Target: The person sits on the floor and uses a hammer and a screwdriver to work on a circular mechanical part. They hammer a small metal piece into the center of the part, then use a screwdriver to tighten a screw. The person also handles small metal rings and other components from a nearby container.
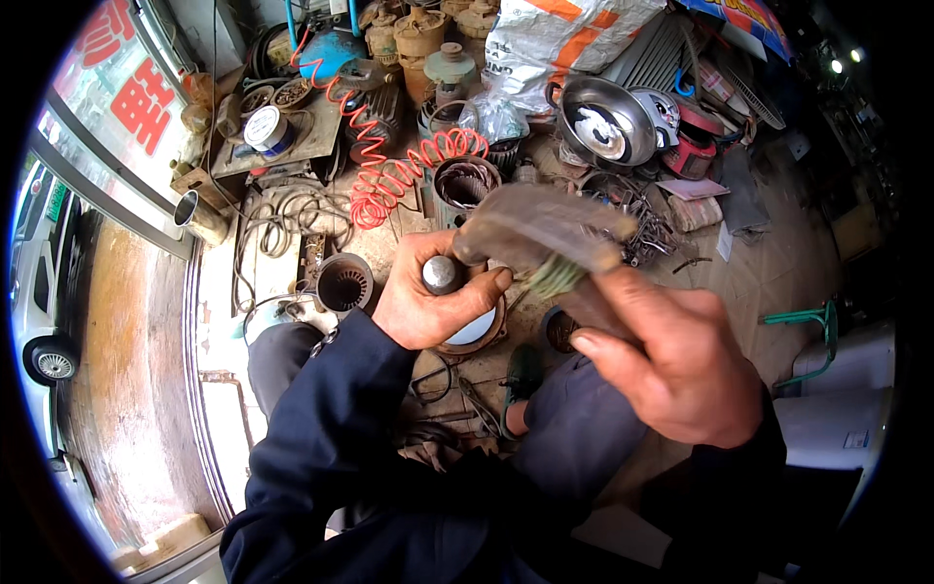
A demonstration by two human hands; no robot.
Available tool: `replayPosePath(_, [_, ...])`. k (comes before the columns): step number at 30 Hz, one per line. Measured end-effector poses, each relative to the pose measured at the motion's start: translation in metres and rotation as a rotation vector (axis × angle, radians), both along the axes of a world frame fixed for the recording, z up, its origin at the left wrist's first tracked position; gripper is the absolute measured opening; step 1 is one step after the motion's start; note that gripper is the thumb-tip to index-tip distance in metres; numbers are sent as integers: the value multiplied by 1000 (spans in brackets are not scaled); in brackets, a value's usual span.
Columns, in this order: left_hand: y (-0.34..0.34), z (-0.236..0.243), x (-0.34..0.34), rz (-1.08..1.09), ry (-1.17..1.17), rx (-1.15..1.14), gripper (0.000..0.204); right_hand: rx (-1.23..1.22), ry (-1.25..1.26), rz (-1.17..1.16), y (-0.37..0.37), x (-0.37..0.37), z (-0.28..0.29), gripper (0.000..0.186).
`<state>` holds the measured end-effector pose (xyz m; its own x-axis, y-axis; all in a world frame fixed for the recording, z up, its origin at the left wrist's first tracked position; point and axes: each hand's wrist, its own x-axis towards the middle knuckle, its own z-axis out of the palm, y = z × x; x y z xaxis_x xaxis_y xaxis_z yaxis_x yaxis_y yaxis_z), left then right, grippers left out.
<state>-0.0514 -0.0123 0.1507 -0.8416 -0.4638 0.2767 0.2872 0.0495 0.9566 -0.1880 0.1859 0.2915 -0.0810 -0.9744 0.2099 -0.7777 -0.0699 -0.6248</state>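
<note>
My left hand (423,302) is closed round a metal rod (443,274), whose rounded, shiny end points up toward me. In my right hand (681,360) is a hammer, gripped by its handle (595,313). The hammer head (545,229) is smeared by motion and passes just right of the rod's end. Green wrapping (556,278) shows where the handle meets the head. Below my left hand lies a round part with a rusty rim (477,347) and a pale blue-white inside, partly covered by the hand. Whether the rod touches it is hidden.
A motor stator (344,282) stands left of my hands, and another with windings (467,182) is beyond them. A coiled red hose (375,200) runs across the floor. Farther off are a metal basin (605,122), a white sack (545,49) and a white tub (268,131).
</note>
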Motion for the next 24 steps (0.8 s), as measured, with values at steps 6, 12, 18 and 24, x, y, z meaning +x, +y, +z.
replayPosePath(6, [-1, -4, -4, 30, 93, -116, 15, -56, 71, 37, 11, 6, 9, 57])
replayPosePath(12, [-1, 5, 3, -54, 6, 14, 16, 18, -79, -42, 13, 5, -1, 56])
replayPosePath(18, [4, 6, 0, -31, 32, 75, 14, -98, -54, -26, 11, 2, -14, 55])
replayPosePath(24, [3, 4, 1, -25, 26, 55, 12, -82, -98, -44, 10, 4, -14, 55])
